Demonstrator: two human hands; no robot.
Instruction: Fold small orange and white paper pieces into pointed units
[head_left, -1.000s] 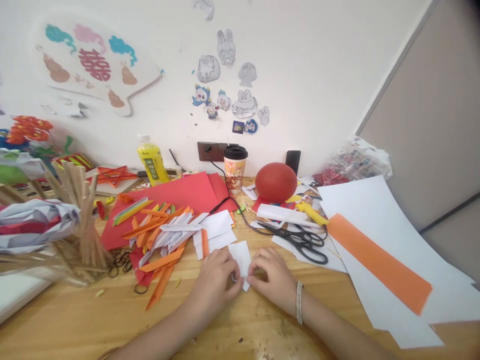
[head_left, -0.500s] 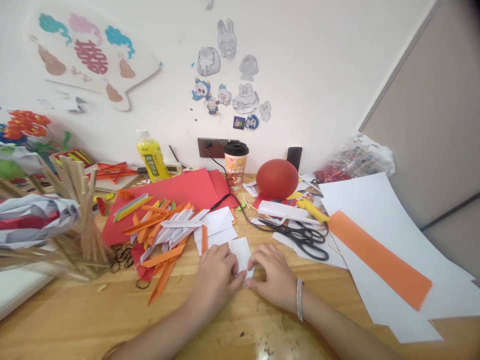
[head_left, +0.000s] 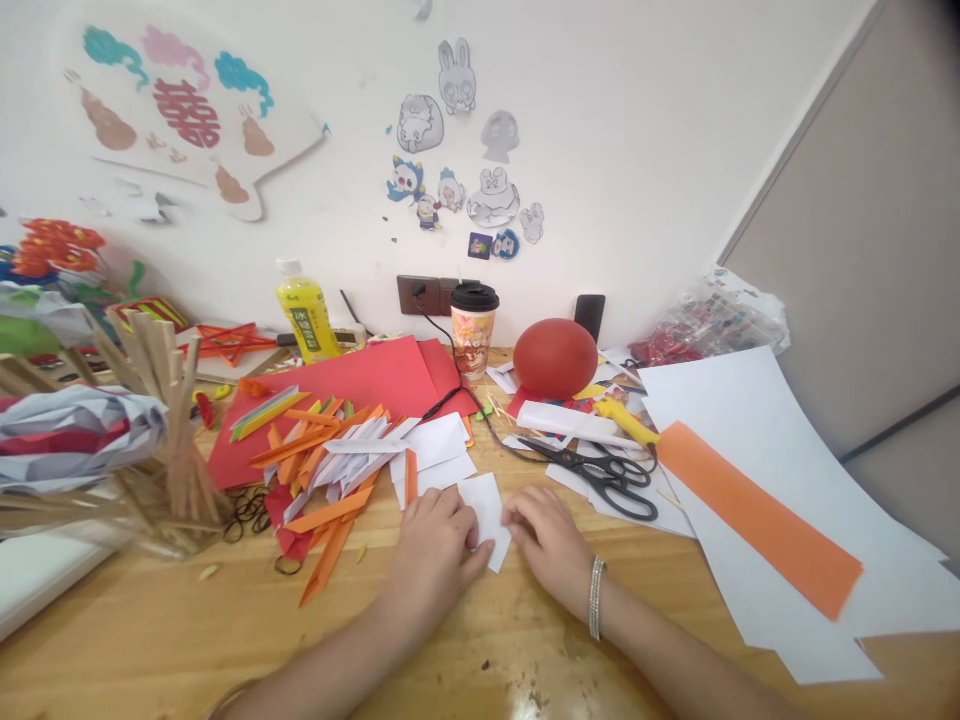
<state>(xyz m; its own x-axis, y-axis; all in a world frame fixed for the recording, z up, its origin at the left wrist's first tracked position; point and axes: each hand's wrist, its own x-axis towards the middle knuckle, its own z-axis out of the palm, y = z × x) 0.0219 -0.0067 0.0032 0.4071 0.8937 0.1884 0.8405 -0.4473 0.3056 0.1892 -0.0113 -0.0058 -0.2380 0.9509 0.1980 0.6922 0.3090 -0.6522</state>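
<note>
A small folded piece of white paper (head_left: 488, 512) lies at the middle of the wooden table, between my hands. My left hand (head_left: 440, 540) grips its left side, with the thumb laid across the lower part and the fingers curled. At the paper's right edge, the bent fingertips of my right hand (head_left: 551, 545) pinch it; part of that grip is hidden. Beyond my left hand is a pile of folded orange paper strips (head_left: 330, 530) and white folded strips (head_left: 364, 455). Several white paper pieces (head_left: 435, 445) lie just behind the paper I hold.
Black scissors (head_left: 600, 473) lie to the right, near an orange paper strip (head_left: 757, 520) on large white sheets (head_left: 810, 590). Farther back stand a lidded cup (head_left: 473, 335), a red balloon (head_left: 555, 358) and a yellow drink bottle (head_left: 307, 315). Wooden sticks (head_left: 184, 430) crowd the left.
My right thumb has drawn back from the paper's lower edge, and that hand has shifted slightly right. The lower corner of the paper now shows. My left hand stays in place.
</note>
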